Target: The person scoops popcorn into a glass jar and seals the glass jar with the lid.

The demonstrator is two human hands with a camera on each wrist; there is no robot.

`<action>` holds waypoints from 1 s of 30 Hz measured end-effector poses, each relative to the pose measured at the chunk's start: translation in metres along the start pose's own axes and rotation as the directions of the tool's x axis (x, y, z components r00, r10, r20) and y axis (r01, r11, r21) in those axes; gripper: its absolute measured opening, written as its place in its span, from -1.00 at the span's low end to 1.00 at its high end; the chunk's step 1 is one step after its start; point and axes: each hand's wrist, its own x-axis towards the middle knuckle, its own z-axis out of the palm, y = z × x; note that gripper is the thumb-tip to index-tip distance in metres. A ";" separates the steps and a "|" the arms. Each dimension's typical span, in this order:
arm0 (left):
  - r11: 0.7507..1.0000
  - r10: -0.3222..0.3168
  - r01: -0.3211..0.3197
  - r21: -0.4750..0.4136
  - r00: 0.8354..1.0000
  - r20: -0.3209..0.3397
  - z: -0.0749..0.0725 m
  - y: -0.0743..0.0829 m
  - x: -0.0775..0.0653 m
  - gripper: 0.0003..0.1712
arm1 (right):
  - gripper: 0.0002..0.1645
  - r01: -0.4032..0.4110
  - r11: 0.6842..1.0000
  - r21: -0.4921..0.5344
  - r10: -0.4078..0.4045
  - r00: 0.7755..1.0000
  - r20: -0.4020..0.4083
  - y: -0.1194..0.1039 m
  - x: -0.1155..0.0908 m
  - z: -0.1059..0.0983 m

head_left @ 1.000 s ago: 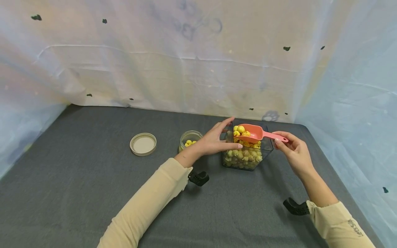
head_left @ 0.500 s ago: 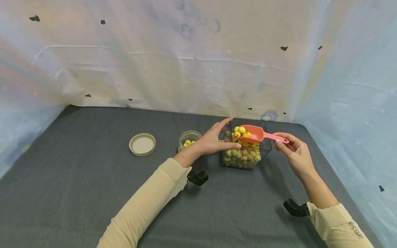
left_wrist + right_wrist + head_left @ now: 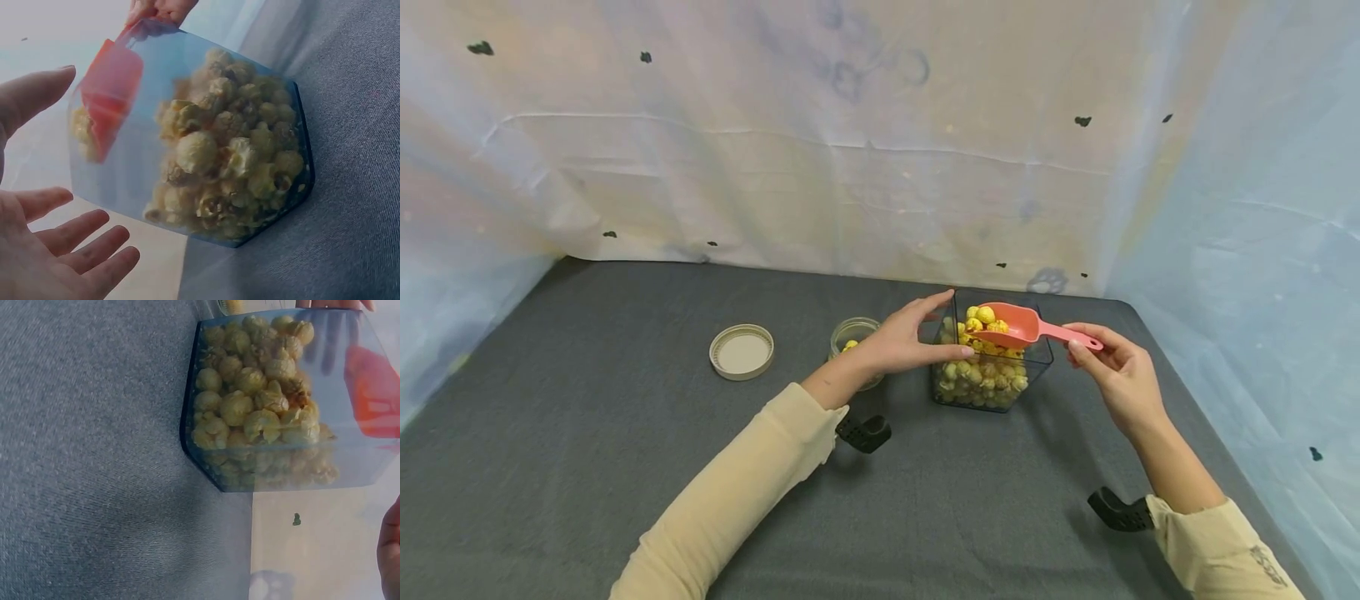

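A clear, dark-tinted bin [image 3: 1036, 367] stands on the grey cloth, partly filled with yellow popcorn [image 3: 250, 403]. At its left side is my left hand [image 3: 904, 340], thumb and fingers spread out straight. In the left wrist view a gap shows between that hand's fingers [image 3: 103, 247] and the bin wall. My right hand [image 3: 1118, 379] pinches the handle end of a pink-red scoop [image 3: 1019, 323] from the right. The scoop's bowl is at the top of the bin, above the heap, with several popcorn pieces at its front end.
Left of the bin, a small round jar [image 3: 840, 339] with some popcorn inside is partly hidden behind my left wrist. Farther left a round lid [image 3: 742, 353] lies on the cloth-covered table [image 3: 625, 433]. Pale hanging sheets [image 3: 775, 192] close off the back and sides.
My left hand has drawn slightly left, away from the bin, and covers more of the jar. My right hand and the scoop stay nearly still.
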 end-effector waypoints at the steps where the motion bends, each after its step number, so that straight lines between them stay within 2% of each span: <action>1: 1.000 0.004 -0.004 0.005 1.000 -0.001 -0.001 0.001 -0.001 -0.01 | -0.79 0.000 1.000 0.007 0.000 1.000 -0.002 -0.001 -0.001 0.000; 12: 0.995 0.047 -0.044 0.095 0.998 -0.033 -0.009 0.000 -0.013 -0.06 | -0.78 0.030 0.997 0.065 -0.029 0.999 -0.023 -0.009 -0.006 0.004; 23: 0.990 0.040 -0.030 0.136 0.997 -0.071 -0.016 -0.003 -0.023 -0.09 | -0.77 0.054 0.995 0.085 -0.051 0.998 -0.031 -0.018 -0.011 0.014; 30: 0.985 0.064 -0.046 0.167 0.993 -0.100 -0.020 -0.009 -0.029 -0.11 | -0.75 0.087 0.988 0.124 -0.085 0.996 -0.025 -0.023 -0.012 0.021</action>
